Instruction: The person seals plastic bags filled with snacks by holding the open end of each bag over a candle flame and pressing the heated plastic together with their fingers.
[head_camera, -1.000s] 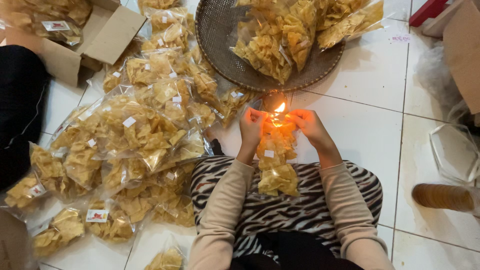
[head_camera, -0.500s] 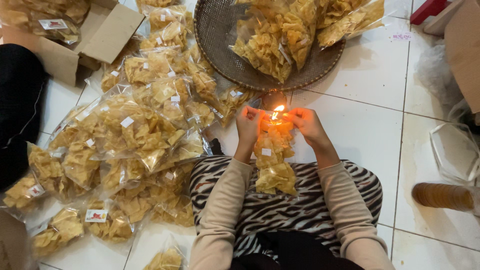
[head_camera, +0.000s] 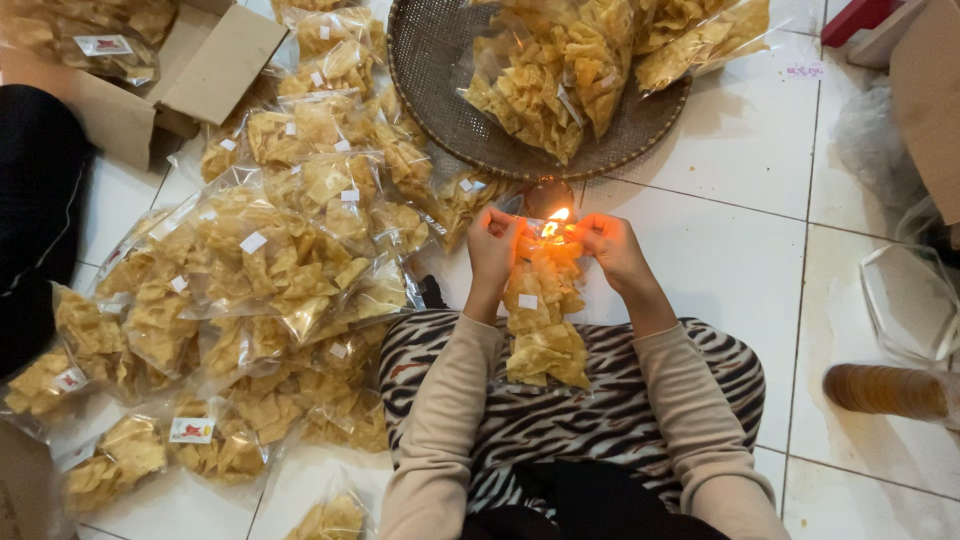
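A clear plastic bag of yellow chips (head_camera: 542, 322) hangs over my zebra-striped lap. My left hand (head_camera: 492, 246) pinches one upper corner of the bag and my right hand (head_camera: 612, 249) pinches the other. The bag's top edge is held taut against a small flame (head_camera: 556, 221) burning on a dark round lamp (head_camera: 548, 196) on the floor just beyond my hands.
A round woven tray (head_camera: 440, 95) with several chip bags lies ahead. A large pile of sealed chip bags (head_camera: 270, 250) covers the floor at my left, beside an open cardboard box (head_camera: 205, 65). Another person in black (head_camera: 35, 200) sits far left. A clear lid (head_camera: 905, 300) lies right.
The bag has slid slightly along the flame between my hands. Both hands keep their hold, and nothing else has moved.
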